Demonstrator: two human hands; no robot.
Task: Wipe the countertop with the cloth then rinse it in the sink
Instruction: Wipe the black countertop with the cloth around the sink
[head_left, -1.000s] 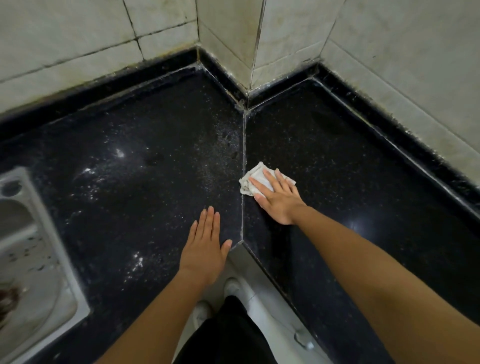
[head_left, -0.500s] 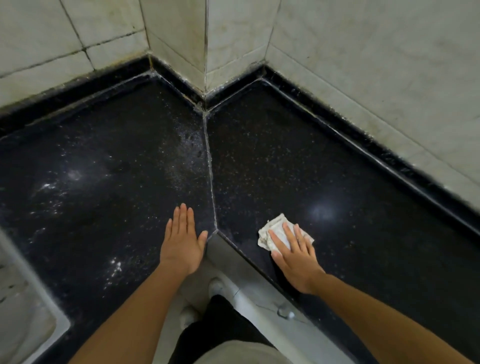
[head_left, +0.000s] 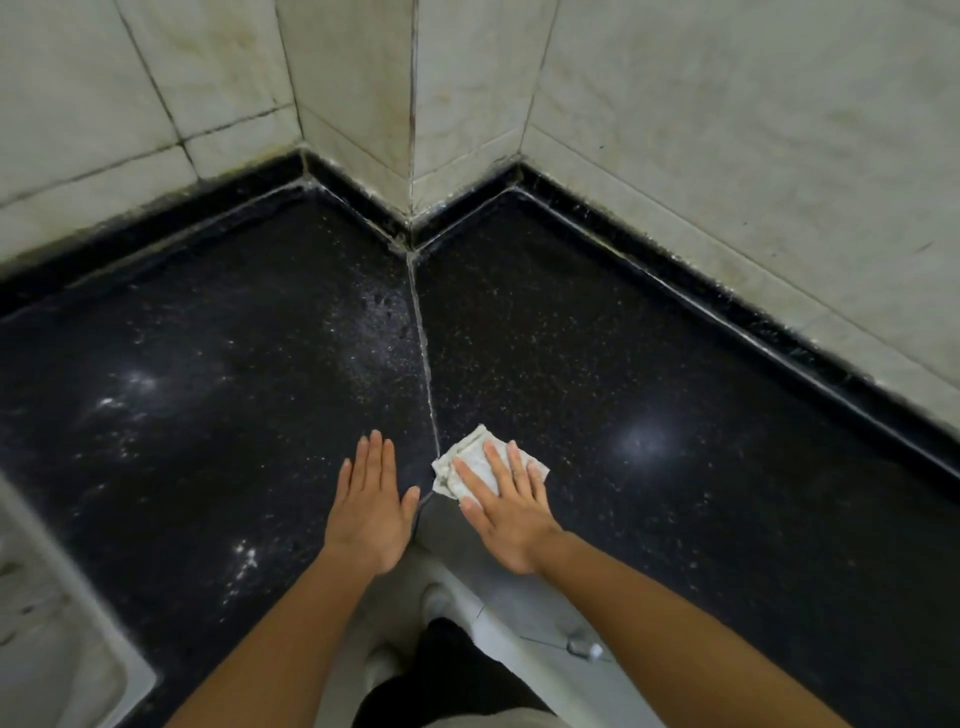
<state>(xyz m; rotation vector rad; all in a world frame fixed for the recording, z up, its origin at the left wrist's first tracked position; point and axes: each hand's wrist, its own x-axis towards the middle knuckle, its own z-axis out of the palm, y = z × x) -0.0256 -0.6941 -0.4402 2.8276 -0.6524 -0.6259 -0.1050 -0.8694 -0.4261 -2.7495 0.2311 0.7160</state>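
The sink (head_left: 62, 623) is cut off at the lower left, only its rim and part of the basin showing. Fingers hide much of the cloth (head_left: 470, 460), so its folds are unclear. The black speckled desk (head_left: 675, 364) turns a corner under stained pale wall tiles (head_left: 727, 130), with white specks on its left slab. The cloth lies just right of the seam (head_left: 426, 374), long axis slanting from near-left to far-right. The right hand (head_left: 506, 501) presses flat on it; the left hand (head_left: 370, 506) rests flat, released.

No writing, label, brand or number can be read anywhere here, neither on the cloth (head_left: 470, 460) nor on the counter (head_left: 649, 364) around it.
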